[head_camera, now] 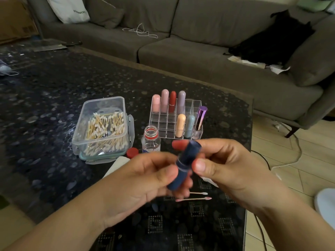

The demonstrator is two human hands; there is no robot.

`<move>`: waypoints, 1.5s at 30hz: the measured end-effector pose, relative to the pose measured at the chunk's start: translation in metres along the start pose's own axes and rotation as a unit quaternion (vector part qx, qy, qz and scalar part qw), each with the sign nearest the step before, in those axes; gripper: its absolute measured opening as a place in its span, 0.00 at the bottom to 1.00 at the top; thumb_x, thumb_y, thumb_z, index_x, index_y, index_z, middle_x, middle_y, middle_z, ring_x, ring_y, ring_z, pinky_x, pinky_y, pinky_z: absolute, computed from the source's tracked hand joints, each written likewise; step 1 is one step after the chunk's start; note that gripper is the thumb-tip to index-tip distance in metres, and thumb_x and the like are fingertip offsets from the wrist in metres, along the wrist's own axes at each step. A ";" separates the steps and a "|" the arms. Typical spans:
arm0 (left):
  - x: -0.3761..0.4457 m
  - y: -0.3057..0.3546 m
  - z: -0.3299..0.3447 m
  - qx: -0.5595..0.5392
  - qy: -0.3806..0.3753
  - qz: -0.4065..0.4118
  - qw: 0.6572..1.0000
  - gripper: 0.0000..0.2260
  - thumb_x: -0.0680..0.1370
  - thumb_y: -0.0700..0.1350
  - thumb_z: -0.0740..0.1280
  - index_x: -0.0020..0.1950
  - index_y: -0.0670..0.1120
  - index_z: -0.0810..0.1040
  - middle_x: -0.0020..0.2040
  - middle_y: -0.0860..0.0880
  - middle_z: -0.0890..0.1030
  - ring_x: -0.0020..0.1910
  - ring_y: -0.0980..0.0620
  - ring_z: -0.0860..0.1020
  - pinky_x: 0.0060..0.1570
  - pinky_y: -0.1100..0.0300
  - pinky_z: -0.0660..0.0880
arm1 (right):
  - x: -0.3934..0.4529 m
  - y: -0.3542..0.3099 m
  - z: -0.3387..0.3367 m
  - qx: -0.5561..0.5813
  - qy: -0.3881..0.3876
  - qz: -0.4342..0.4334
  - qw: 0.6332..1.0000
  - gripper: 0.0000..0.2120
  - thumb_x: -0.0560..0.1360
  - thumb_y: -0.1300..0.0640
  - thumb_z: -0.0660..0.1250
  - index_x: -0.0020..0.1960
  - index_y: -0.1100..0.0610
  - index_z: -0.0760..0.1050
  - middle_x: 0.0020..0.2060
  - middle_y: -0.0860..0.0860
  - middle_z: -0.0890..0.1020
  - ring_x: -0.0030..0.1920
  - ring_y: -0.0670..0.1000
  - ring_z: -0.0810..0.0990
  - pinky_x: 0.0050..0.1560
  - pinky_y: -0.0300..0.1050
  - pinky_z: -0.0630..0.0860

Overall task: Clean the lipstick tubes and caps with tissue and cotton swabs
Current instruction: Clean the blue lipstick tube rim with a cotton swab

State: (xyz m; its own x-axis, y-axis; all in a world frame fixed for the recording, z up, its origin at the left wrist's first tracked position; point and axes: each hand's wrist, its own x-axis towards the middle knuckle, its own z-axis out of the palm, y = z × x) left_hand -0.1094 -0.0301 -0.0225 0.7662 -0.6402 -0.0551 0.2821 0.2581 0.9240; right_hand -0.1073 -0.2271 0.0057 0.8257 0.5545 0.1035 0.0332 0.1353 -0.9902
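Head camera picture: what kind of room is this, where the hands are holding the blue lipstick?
Most likely a living room at home. A big grey sofa with a cushion runs along the back, and the hands work over a low dark glass coffee table in front of it.

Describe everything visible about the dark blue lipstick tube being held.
The dark blue lipstick tube is a matte cylinder, plastic by its look, with a seam ring near mid-length. It is motion-blurred and tilted, top end up and away from the camera. Both hands hold it above the table: the left hand grips the lower part, the right hand pinches the upper part, thumb at the seam. Whether the cap is fully seated cannot be told.
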 end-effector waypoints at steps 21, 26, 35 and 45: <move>-0.010 0.008 -0.026 0.360 0.363 0.070 0.857 0.05 0.69 0.46 0.74 0.42 0.54 0.81 0.39 0.58 0.83 0.40 0.58 0.79 0.46 0.57 0.77 | 0.037 0.062 0.014 -0.614 0.048 0.015 0.788 0.20 0.76 0.55 0.67 0.67 0.49 0.72 0.59 0.46 0.73 0.59 0.48 0.70 0.61 0.38 0.67; -0.012 0.007 -0.029 0.371 0.362 0.067 0.853 0.05 0.68 0.45 0.74 0.41 0.54 0.81 0.39 0.61 0.82 0.39 0.61 0.79 0.40 0.68 0.73 | 0.048 0.064 0.017 -0.639 0.025 -0.004 0.769 0.14 0.76 0.52 0.66 0.60 0.54 0.72 0.56 0.49 0.75 0.57 0.50 0.70 0.56 0.39 0.66; -0.009 0.009 -0.029 0.358 0.351 0.069 0.863 0.05 0.69 0.46 0.74 0.42 0.53 0.81 0.39 0.60 0.82 0.38 0.60 0.79 0.38 0.72 0.72 | 0.036 0.048 0.008 -0.544 0.108 -0.014 0.832 0.08 0.74 0.55 0.69 0.53 0.48 0.79 0.44 0.40 0.78 0.46 0.42 0.73 0.50 0.28 0.67; 0.006 0.002 -0.010 0.344 0.305 0.070 0.886 0.07 0.68 0.47 0.74 0.44 0.55 0.82 0.40 0.55 0.84 0.40 0.54 0.81 0.46 0.57 0.79 | 0.016 0.007 -0.002 -0.114 0.276 -0.028 0.954 0.08 0.73 0.66 0.68 0.49 0.55 0.77 0.40 0.48 0.86 0.43 0.46 0.84 0.50 0.37 0.79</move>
State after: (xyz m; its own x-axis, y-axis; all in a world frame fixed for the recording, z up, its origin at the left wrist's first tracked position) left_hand -0.0985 -0.0266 -0.0245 0.9942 -0.0734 0.0783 -0.0983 -0.3309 0.9385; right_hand -0.0924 -0.2192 0.0006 0.9877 0.0264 0.1538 0.1552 -0.0647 -0.9858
